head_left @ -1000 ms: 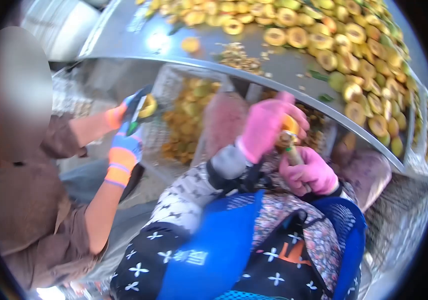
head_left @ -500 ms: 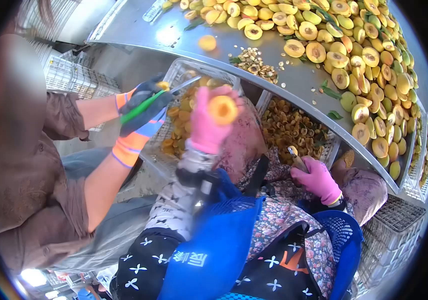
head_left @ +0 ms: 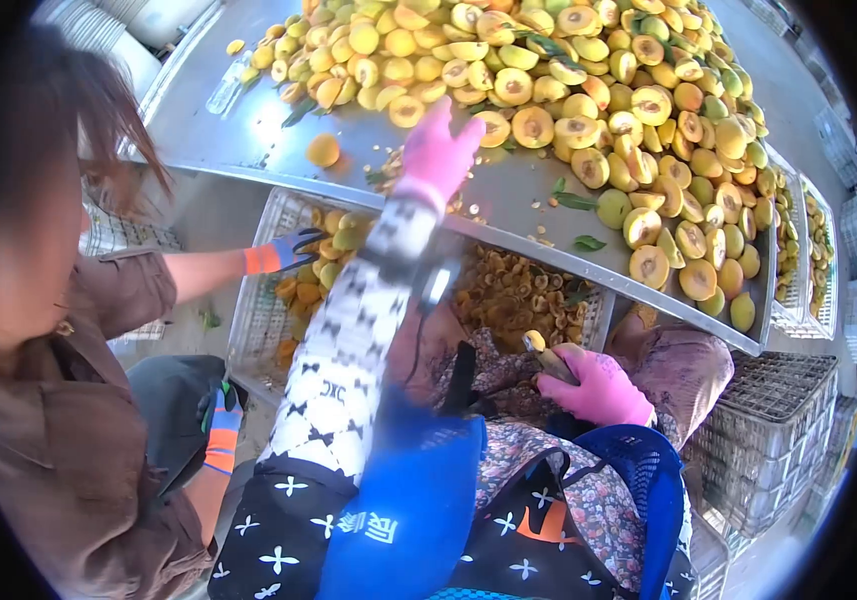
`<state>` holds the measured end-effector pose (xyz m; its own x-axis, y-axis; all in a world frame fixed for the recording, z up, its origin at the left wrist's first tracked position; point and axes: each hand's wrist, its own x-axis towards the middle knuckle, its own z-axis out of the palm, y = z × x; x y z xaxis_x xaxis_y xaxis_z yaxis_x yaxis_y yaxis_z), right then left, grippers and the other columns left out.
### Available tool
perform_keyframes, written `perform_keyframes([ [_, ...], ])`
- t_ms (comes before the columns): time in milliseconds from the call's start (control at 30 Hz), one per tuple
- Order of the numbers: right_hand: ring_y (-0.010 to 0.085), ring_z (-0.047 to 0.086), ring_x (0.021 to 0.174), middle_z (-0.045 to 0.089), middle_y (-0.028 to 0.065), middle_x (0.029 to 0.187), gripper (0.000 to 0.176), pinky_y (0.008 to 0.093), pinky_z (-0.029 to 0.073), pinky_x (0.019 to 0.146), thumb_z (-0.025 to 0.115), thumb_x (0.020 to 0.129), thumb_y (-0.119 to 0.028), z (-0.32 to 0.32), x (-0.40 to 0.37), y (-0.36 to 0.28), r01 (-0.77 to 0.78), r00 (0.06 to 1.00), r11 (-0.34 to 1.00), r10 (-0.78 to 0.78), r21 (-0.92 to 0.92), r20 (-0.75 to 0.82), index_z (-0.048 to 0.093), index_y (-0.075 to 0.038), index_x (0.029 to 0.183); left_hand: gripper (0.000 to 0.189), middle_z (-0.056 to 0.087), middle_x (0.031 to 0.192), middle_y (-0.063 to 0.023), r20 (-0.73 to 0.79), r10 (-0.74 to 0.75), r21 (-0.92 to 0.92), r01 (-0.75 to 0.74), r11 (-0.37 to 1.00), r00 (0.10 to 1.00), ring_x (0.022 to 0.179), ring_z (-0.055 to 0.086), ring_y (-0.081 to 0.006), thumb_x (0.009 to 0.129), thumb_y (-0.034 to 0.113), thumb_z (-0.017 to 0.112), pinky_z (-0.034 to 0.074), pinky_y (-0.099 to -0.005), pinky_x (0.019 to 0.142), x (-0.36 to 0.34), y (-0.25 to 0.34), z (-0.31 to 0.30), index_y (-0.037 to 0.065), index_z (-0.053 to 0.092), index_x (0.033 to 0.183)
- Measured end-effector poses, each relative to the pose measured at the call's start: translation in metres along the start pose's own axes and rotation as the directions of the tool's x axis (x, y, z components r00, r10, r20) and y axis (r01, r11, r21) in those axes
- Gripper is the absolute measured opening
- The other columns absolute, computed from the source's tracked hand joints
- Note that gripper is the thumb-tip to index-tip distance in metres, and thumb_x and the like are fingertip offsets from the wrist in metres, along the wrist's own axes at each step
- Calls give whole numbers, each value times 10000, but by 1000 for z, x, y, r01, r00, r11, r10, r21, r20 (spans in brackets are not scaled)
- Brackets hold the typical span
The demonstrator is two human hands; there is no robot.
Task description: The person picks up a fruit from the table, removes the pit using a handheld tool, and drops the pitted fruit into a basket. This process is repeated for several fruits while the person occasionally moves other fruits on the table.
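Note:
My left hand (head_left: 439,155), in a pink glove, reaches over the metal table's near edge with fingers apart. Its fingertips are right at the near side of a heap of halved yellow peaches (head_left: 514,86), and no fruit shows in the hand. Low over my lap, my right hand (head_left: 604,388), also pink-gloved, is closed around a pitting tool (head_left: 555,364). The tool has a wooden-looking handle and a curved metal tip with a yellowish bit at its end, pointing up and left.
Left of me, a co-worker's gloved hand (head_left: 284,252) is at a crate (head_left: 257,300) of peach pieces. Below the table edge (head_left: 549,255) sits another crate of brownish cut pieces (head_left: 524,295). A lone peach (head_left: 324,150) and a plastic bottle (head_left: 226,92) lie on the table.
My left hand has moved up and forward to the table, and the peach half it held is gone from it. The co-worker's hands have separated, one now at the crate. My view has shifted.

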<state>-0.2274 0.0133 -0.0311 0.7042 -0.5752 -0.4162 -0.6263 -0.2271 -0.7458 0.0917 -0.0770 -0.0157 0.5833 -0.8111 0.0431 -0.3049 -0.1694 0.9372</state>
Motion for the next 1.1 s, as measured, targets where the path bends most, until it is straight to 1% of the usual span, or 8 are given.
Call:
perform_keyframes([
  [267,375,661,1005,687,198,1065,525,429,521,860,727,813,-293,-14,-42,0,-67,977,997,71,24,-203,587,-103,1282,623,646,1152,-199,357,161,502,-335,798,920,1099,599,-374,645,409,769,480,-421,980,87,-88,62,64,654,1151],
  [333,374,664,1000,686,203,1064,516,429,523,856,728,807,-272,-13,-39,-3,-121,967,992,111,-28,-227,593,-103,1276,525,664,1126,-167,260,65,359,-158,920,964,1044,637,-328,681,330,803,510,-393,944,41,-50,47,53,657,1103],
  [367,375,666,985,686,204,1055,504,429,523,850,726,802,-247,-12,-35,3,-111,965,993,101,-28,-241,599,-97,1267,469,676,1110,-135,303,18,-116,19,993,953,1006,657,-275,738,269,808,537,-364,881,17,-34,41,45,655,1120],
  [433,373,667,977,686,203,1047,485,426,524,837,725,804,-239,-9,-25,1,-39,975,999,43,24,-220,606,-89,1249,427,684,1072,-89,427,10,-646,297,703,904,968,670,-188,798,184,819,559,-315,815,-42,1,23,34,631,1150],
  [667,368,680,903,690,201,952,373,433,521,747,763,775,-199,8,-3,-25,16,977,993,-40,-113,-210,651,-35,1090,464,652,1035,-58,831,123,-483,592,646,543,960,624,-145,745,183,821,511,-291,862,-170,-7,15,21,603,1121],
  [800,389,670,864,676,205,924,363,440,519,744,765,767,-199,17,-1,-30,46,975,974,-92,-223,-202,644,-20,1059,428,650,1017,-58,752,85,-419,376,826,653,944,620,-142,739,180,805,507,-297,853,-177,-28,3,20,609,1084],
  [967,380,668,875,682,194,948,372,420,525,764,736,802,-188,24,-7,-27,193,955,941,-245,-276,-169,630,-40,1126,402,637,1105,-56,479,-35,-669,391,632,877,1014,614,-141,836,125,758,493,-297,926,-167,-43,-17,20,605,1193],
  [1100,230,662,834,686,119,929,412,347,518,762,711,879,-203,15,-2,-26,-14,967,996,35,86,-253,598,-39,1239,234,652,1040,-55,378,-186,-822,422,382,907,922,634,-151,961,189,597,508,-296,736,-158,-65,-24,51,607,1149],
])
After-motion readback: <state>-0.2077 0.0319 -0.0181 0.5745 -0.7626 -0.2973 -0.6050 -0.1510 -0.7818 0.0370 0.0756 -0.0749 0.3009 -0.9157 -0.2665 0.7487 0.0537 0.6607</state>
